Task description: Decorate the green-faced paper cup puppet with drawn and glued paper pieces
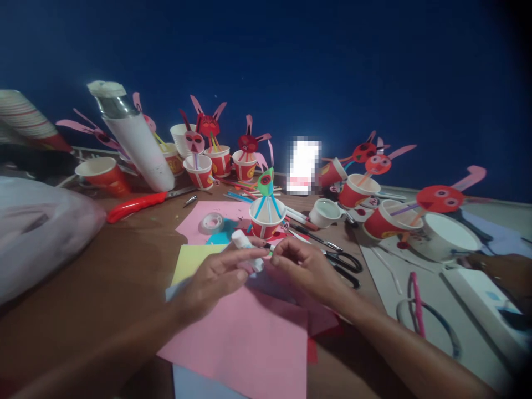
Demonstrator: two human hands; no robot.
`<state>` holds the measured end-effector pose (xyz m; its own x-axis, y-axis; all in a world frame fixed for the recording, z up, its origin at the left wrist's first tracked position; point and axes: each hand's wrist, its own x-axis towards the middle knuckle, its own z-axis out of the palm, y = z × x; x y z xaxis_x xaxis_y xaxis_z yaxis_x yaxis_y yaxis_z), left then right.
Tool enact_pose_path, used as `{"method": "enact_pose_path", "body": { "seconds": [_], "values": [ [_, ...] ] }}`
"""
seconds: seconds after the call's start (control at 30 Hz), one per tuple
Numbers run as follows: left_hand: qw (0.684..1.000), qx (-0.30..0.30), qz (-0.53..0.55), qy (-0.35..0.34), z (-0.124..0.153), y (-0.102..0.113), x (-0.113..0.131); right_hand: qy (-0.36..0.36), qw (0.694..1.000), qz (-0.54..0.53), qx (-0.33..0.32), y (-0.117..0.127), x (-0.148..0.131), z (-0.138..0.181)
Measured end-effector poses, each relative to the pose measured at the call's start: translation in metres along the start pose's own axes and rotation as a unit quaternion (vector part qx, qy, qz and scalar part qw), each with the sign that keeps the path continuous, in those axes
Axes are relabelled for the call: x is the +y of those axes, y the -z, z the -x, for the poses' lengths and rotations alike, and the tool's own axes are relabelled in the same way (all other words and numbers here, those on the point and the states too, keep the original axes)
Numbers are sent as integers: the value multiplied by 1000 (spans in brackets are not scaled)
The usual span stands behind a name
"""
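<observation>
My left hand (220, 274) is closed round a white tube that looks like a glue stick (240, 239), its index finger stretched across it. The fingertips almost meet those of my right hand (305, 269), which is curled in a pinch; whatever lies between its fingers is too small to make out. Beneath both hands spreads a sheet of pink paper (249, 338) over other coloured sheets. Just beyond stands a red and white paper cup (267, 228), with a green paper rabbit head (266, 182) on blue straws. Black-handled scissors (351, 261) lie beside my right hand.
Several cups with red and pink rabbit heads (209, 126) line the back by a blue wall. At left are a white flask (137, 144), a red-handled cutter (137, 208) and a plastic bag (45, 238). A tape roll (211, 223), white mug (326, 213) and bright phone screen (303, 166) stand ahead.
</observation>
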<state>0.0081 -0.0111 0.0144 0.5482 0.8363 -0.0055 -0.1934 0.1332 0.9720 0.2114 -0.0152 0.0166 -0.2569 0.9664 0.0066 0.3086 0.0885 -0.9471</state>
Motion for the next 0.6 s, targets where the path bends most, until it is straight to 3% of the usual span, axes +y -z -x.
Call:
{"method": "enact_pose_path", "body": {
  "seconds": [0.17,0.33,0.6],
  "values": [
    [993,-48,-90,56,2,-2,6,86,969,230,-15,20,1,-8],
    [987,-40,-144,66,0,-3,4,40,915,400,-32,29,7,-7],
    [978,-54,-177,91,-1,-5,-1,38,838,543,-49,21,9,-5]
  ]
}}
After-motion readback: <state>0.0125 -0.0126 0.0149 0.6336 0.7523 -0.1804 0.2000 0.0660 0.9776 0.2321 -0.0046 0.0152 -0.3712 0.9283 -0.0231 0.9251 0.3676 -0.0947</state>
